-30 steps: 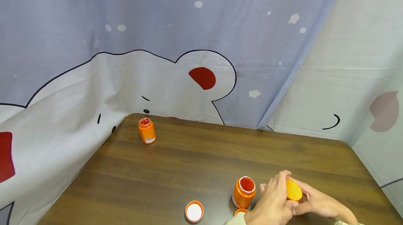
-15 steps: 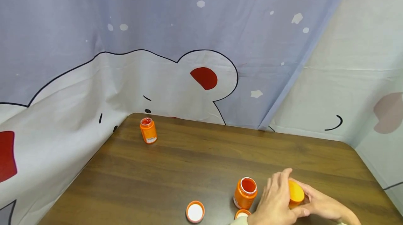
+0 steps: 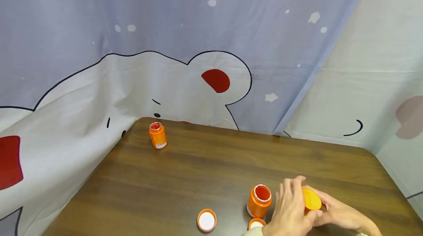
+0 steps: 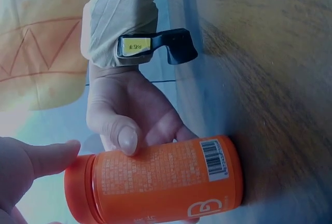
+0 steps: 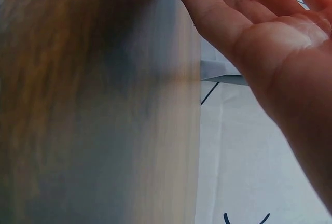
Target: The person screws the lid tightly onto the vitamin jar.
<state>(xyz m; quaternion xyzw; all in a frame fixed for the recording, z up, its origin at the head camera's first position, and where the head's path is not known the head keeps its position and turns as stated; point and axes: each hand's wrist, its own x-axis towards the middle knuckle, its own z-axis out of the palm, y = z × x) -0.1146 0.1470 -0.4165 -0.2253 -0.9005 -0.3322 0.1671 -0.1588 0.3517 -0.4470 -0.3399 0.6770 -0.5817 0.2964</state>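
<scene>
An orange plastic jar with a screw lid (image 3: 311, 199) stands between the two hands at the lower right of the head view. My left hand (image 3: 290, 208) holds the lid, its thumb against the side and its fingers round the far side. My right hand (image 3: 342, 214) grips the jar body from the right. In the left wrist view the jar (image 4: 155, 182) lies across the picture, showing white print and a barcode. There the right thumb presses its body and the left thumb (image 4: 54, 159) touches the lid's edge. The right wrist view shows the right hand's palm (image 5: 280, 42), with the jar out of sight.
Just left of the hands stands an open orange jar (image 3: 259, 201), red inside with a whitish rim. A lid (image 3: 257, 224) lies before it, another lid (image 3: 206, 220) further left. A second open jar (image 3: 158, 135) stands at the table's (image 3: 198, 170) far left corner, near the printed curtain (image 3: 165, 82).
The left fingers and thumb have shifted round the lid, the fingers first straightening. The right hand keeps its grip on the jar. The head view has turned slightly left.
</scene>
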